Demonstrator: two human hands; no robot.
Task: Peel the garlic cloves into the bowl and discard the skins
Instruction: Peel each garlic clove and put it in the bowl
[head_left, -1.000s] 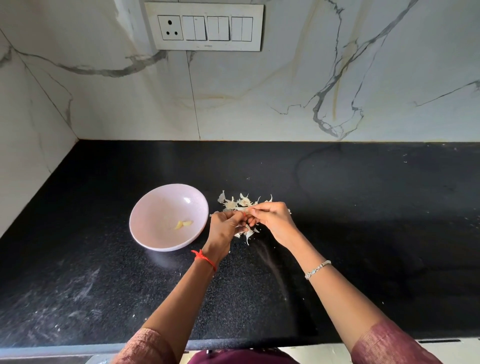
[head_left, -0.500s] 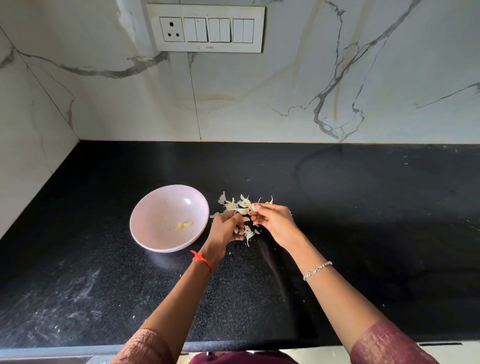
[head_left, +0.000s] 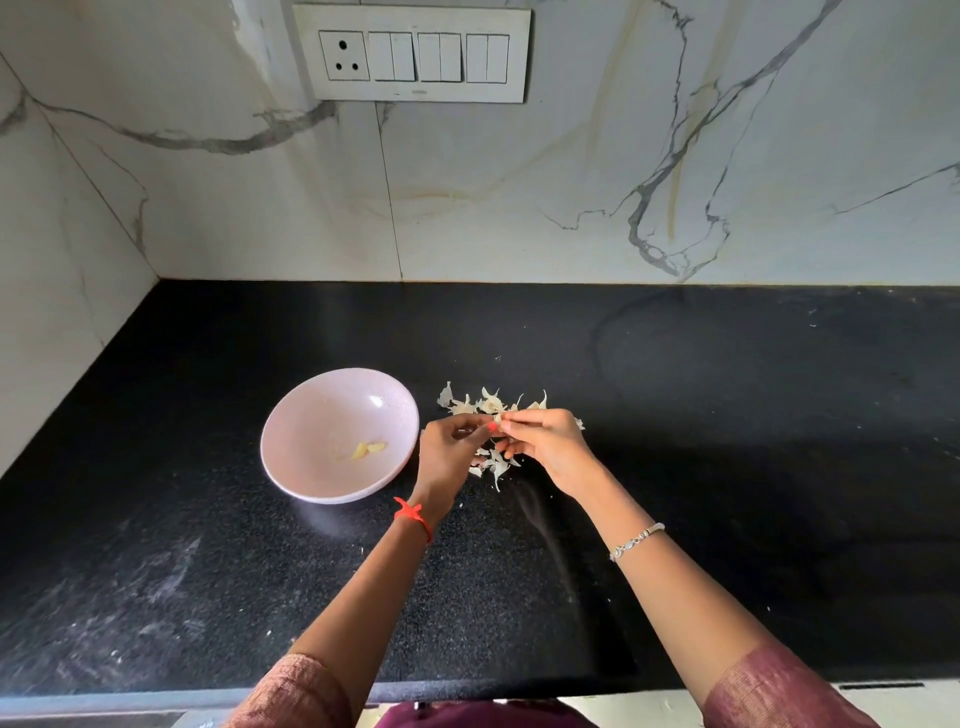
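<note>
With a couple of peeled cloves (head_left: 368, 449) already lying in the bowl (head_left: 291, 415), the left hand (head_left: 448, 451) and right hand (head_left: 546, 442) are pinching another garlic clove (head_left: 497, 419) together at the bowl's three o'clock (its peeling looking unfinished), while loose skins (head_left: 488, 404) are lying undiscarded on the black surface (head_left: 727, 415).

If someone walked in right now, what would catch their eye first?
Probably the two hands meeting mid-counter, the left hand and right hand pinching something small between their fingertips over a scatter of pale garlic skins. Next, the pale bowl just left of them, bright against the black counter, with peeled garlic inside.
</note>
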